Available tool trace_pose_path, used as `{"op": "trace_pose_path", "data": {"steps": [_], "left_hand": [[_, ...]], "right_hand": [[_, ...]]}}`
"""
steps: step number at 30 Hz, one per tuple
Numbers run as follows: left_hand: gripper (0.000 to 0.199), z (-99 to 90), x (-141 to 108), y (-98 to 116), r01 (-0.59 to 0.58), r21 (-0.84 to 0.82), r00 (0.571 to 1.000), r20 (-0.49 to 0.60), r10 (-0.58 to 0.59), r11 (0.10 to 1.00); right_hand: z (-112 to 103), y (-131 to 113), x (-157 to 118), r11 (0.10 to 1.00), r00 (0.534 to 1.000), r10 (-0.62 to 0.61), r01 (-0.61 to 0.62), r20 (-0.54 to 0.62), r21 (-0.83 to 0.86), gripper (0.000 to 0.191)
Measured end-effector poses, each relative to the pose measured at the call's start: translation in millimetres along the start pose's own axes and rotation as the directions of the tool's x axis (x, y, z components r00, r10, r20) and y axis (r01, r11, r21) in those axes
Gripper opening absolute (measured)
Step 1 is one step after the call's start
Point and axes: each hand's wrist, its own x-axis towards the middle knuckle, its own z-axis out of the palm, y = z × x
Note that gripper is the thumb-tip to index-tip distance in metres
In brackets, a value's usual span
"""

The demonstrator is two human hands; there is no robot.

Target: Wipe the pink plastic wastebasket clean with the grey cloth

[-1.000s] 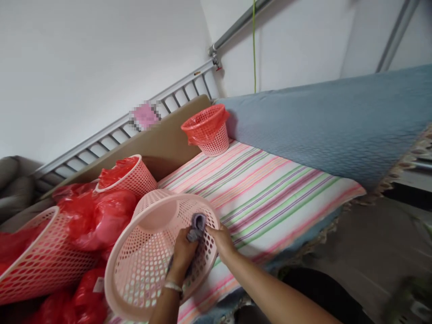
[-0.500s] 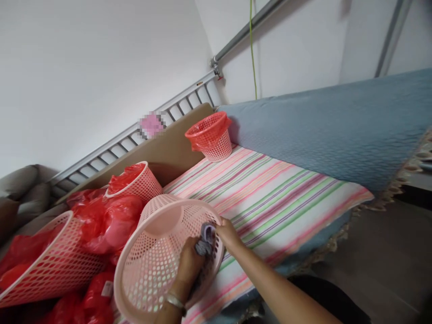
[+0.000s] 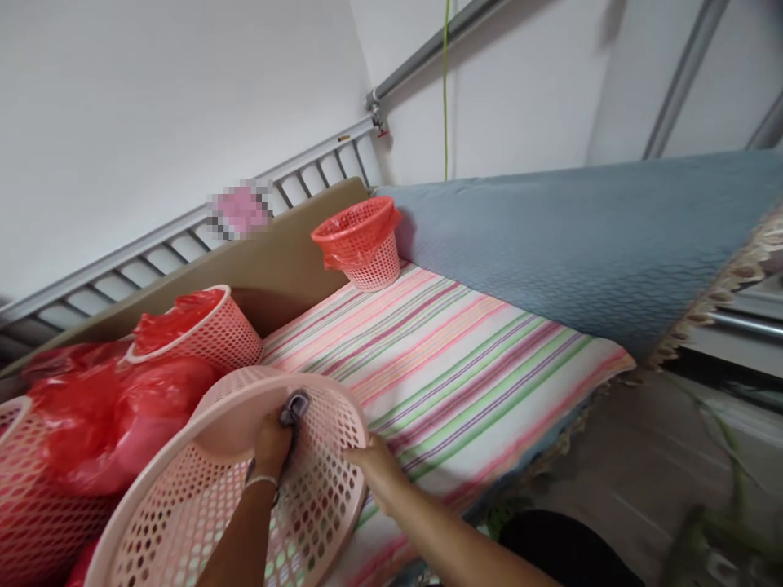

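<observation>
A hard push by the left hand point(image 3: 272, 447), clutching a gray cloth point(image 3: 294, 407), could twist the perforated basket point(image 3: 324, 444) from the right hand point(image 3: 376, 469) pinching its rim.

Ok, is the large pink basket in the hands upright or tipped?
Tipped: the large pink basket has its mouth turned toward the camera and its solid base pointing away.
</observation>
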Motion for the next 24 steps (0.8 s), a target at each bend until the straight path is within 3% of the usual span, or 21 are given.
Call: {"op": "trace_pose_path", "data": {"steps": [3, 6, 9, 12, 15, 19, 24], "left_hand": [[0.022, -0.7, -3.7, 2.3, -0.015, -0.032, 0.997, 0.080, 0.017, 0.999], [0.021, -2.9, -21.9, 13.1, -0.025, -0.073, 0.996, 0.087, 0.032, 0.997], [0.020, -3.9, -55.5, 29.7, -0.063, -0.121, 0.996, 0.059, 0.070, 0.991], [0.036, -6.4, -98.5, 48.1, -0.132, -0.181, 0.990, 0.035, 0.140, 0.975], [0.031, -12.1, -140.9, 63.8, -0.242, -0.266, 0.964, 0.043, 0.263, 0.933], [0.034, -21.1, -179.3, 71.7, -0.326, -0.356, 0.928, 0.059, 0.369, 0.876], [0.040, -31.4, -193.8, 66.4, -0.344, -0.444, 0.892, 0.120, 0.436, 0.827]], "right_hand": [[-0.2, -0.4, -3.5, 0.999, 0.999, -0.015, 0.017, -0.041, 0.052, 0.035], [1.4, 0.8, -4.7, 0.998, 0.997, -0.024, 0.028, -0.068, 0.062, 0.033], [1.4, 3.7, -2.8, 0.999, 0.994, -0.033, 0.036, -0.102, 0.028, 0.032], [-1.0, 8.2, 0.2, 0.999, 0.987, -0.053, 0.051, -0.149, -0.015, 0.027], [-2.4, 11.5, 0.1, 0.997, 0.981, -0.069, 0.062, -0.180, -0.045, 0.019], [0.1, 2.7, -4.6, 0.996, 0.991, -0.071, 0.064, -0.111, -0.066, 0.020], [2.4, -34.1, 1.5, 0.972, 0.984, -0.176, 0.171, -0.013, -0.159, 0.039]]}}
